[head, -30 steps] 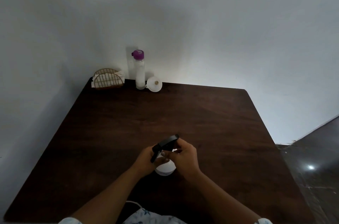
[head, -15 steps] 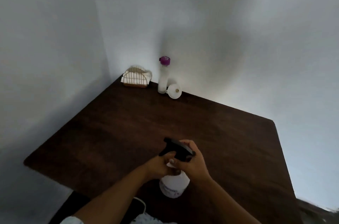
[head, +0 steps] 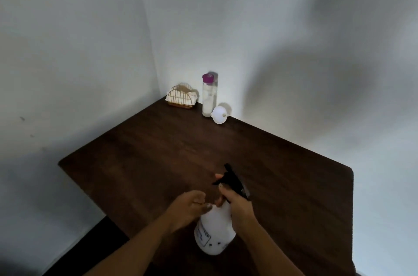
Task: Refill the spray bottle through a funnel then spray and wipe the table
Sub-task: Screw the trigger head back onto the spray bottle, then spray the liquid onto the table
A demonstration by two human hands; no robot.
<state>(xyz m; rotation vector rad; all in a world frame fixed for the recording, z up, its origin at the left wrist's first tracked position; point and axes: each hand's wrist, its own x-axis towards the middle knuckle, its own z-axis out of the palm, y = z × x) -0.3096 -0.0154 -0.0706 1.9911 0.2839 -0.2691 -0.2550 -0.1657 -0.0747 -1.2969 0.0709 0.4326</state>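
Note:
A white spray bottle (head: 213, 230) with a black trigger head (head: 234, 182) is near the front of the dark wooden table (head: 172, 153). My right hand (head: 237, 204) grips its neck just under the trigger head. My left hand (head: 188, 205) is at the bottle's left shoulder with fingers loosely curled, its fingertips touching the bottle. At the far corner stand a clear refill bottle with a purple cap (head: 208, 96) and a white funnel (head: 219, 114) lying on its side next to it.
A gold wire holder with white napkins (head: 181, 96) sits in the far corner, left of the refill bottle. White walls meet behind that corner. The table's left edge (head: 90, 194) and right edge (head: 351, 208) drop to a dark floor.
The view has swung left and closer. The spray bottle now shows more of its white body, and my left hand has slid off the trigger head down to the bottle's shoulder.

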